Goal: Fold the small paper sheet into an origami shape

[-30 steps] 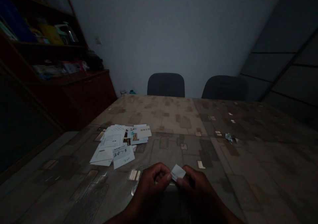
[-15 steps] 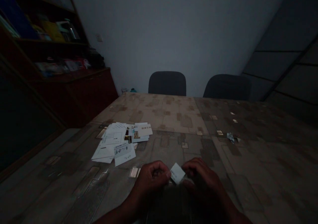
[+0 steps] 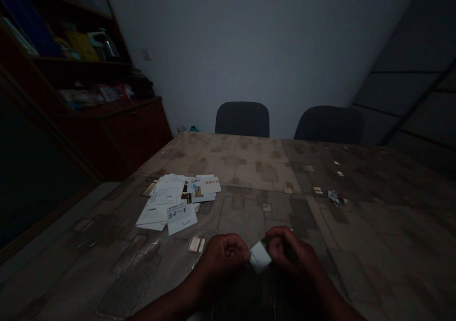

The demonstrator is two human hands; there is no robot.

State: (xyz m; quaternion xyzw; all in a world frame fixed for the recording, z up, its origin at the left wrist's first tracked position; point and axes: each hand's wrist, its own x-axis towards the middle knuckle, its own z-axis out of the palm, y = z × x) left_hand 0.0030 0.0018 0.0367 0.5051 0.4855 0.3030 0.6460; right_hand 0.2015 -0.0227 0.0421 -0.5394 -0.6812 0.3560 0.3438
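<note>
Low in the middle of the view, just over the near edge of the desk (image 3: 245, 169): left hand (image 3: 223, 254) and right hand (image 3: 289, 253) close together, knuckles up, with a small white slip of paper (image 3: 260, 258) between them. Left fingers (image 3: 239, 253) curled in tight, thumb and forefinger pinching the slip's left edge. Right fingers (image 3: 275, 245) bent likewise, gripping the slip's right edge from above. Slip tilted, one corner pointing down, either just clear of the desk or barely on it; cannot tell which in the dim light. Faint print on its face, too small to read.

Farther off to the left on the desk, well apart from the hands: a loose pile of printed papers (image 3: 178, 200), white sheets and cards overlapping, fanned out flat. Off to the right, also well apart: a small crumpled scrap (image 3: 334, 197), lying alone. Over the desk, a patterned covering of brown and beige rectangles, glossy near the front.

Beyond the far edge: one dark chair (image 3: 242, 119) and a second chair (image 3: 329, 124), side by side against a pale wall (image 3: 249, 41). Along the left: a dark wooden cabinet (image 3: 117, 131) with shelves (image 3: 71, 50) above, crowded with books and coloured things too dim to name. Both forearms bare, entering from the bottom of the view.
</note>
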